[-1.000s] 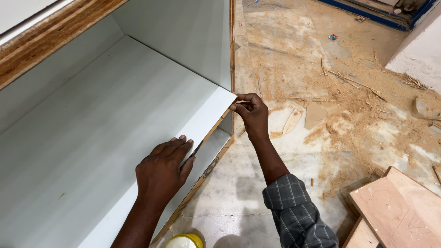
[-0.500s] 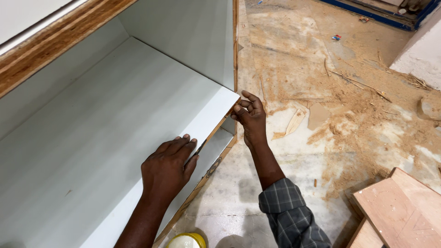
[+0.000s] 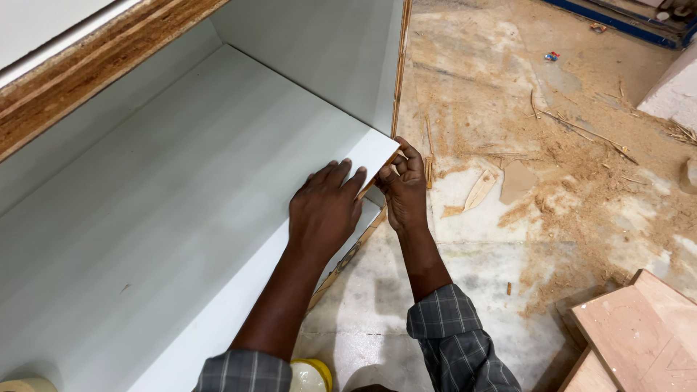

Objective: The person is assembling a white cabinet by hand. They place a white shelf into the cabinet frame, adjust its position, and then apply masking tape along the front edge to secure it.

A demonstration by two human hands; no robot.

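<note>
At frame centre, the left hand [image 3: 324, 207] lies flat, fingers spread, on the white cabinet panel [image 3: 181, 218]; the right hand [image 3: 404, 187] pinches its front edge strip [image 3: 377, 174].

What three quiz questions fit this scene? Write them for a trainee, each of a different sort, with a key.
1. True or false: the left hand lies flat on the white panel.
2. What does the right hand pinch? A a hammer; B the edge strip at the panel's corner; C a paintbrush.
3. Fill in: the floor beside the panel is strewn with ____.
Key: 1 true; 2 B; 3 sawdust.
</note>
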